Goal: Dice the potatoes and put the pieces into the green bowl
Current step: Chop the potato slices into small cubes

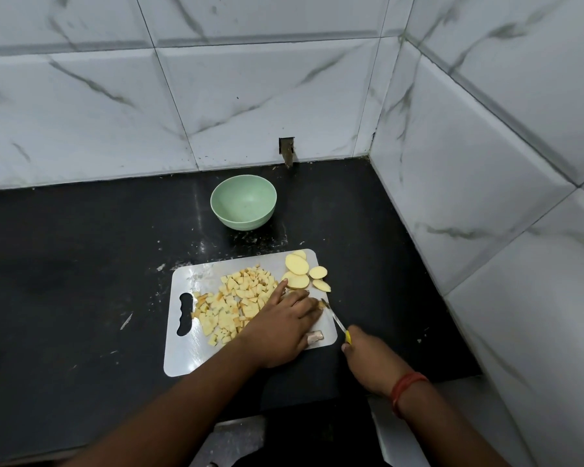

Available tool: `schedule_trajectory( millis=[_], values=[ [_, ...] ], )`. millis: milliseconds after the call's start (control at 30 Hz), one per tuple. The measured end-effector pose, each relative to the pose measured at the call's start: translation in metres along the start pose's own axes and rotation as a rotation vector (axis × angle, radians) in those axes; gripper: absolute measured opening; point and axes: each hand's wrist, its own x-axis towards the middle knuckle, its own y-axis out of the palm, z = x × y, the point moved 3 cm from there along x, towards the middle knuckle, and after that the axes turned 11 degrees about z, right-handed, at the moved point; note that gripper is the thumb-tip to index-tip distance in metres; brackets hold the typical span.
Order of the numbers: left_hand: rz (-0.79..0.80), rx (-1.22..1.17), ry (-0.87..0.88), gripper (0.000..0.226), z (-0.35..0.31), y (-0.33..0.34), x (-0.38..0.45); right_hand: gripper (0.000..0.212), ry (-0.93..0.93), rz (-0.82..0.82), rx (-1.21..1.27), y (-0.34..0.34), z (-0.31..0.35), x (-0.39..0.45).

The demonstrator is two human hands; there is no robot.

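A white cutting board (186, 352) lies on the black counter. A heap of diced potato pieces (231, 303) covers its left and middle. Several potato slices (297, 266) lie at its far right corner. My left hand (280, 328) rests on the board with its fingers down on potato by the blade; what lies under it is hidden. My right hand (368, 357) grips the yellow handle of a small knife (334, 318), whose tip points at my left fingertips. The green bowl (244, 201) stands beyond the board and holds nothing.
Tiled walls close the counter at the back and on the right, forming a corner. A small notch (286, 150) sits in the back wall above the bowl. Scraps and white specks dot the counter around the board. The counter's front edge runs below my forearms.
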Motion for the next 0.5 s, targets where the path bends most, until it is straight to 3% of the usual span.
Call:
schedule_trajectory(
  millis=[500],
  values=[
    [-0.109, 0.054, 0.013, 0.059, -0.003, 0.007, -0.003, 0.008, 0.042, 0.014, -0.004, 0.012, 0.01, 0.006]
  ],
)
